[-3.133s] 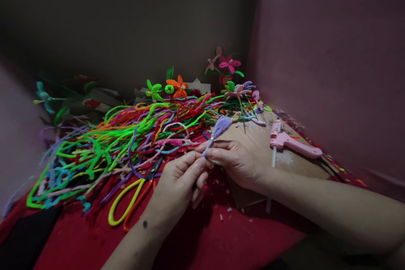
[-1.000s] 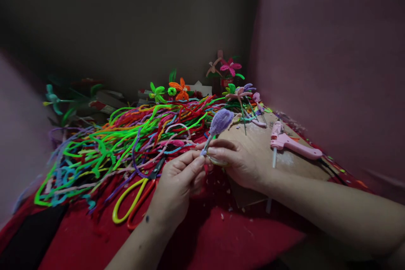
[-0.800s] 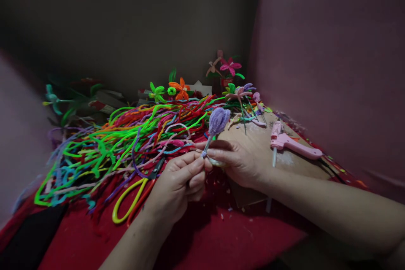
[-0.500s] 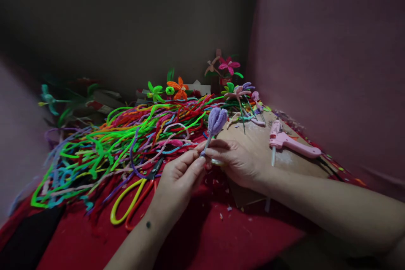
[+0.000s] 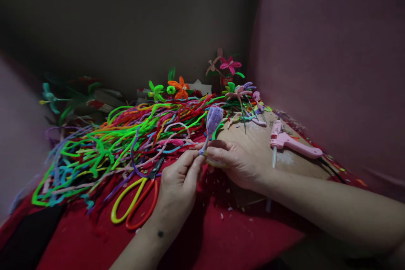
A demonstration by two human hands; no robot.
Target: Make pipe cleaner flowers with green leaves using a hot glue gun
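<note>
A purple pipe-cleaner flower (image 5: 214, 119) stands nearly upright between my hands, its petals bunched at the top and its thin stem running down. My left hand (image 5: 181, 177) pinches the lower end of that stem between thumb and fingers. Close against it on the right, my right hand (image 5: 232, 158) has its fingers closed round the same stem. The fingers partly hide the stem's bottom end. Something pale yellowish shows under my right fingers, too covered to name. Scissors (image 5: 153, 174) with one yellow and one red handle lie just left of my left hand.
A large heap of coloured pipe cleaners (image 5: 126, 143) spreads to the left. On the right, a pink glue gun (image 5: 295, 143) with its cord rests on a brown board (image 5: 253, 139). Finished pipe-cleaner flowers (image 5: 230, 65) stand at the back. Scraps dot the red cloth (image 5: 240, 236).
The purple flower has turned a little on its stem and tilts slightly differently, so its petals look narrower. My left hand has shifted slightly, while both hands keep their hold.
</note>
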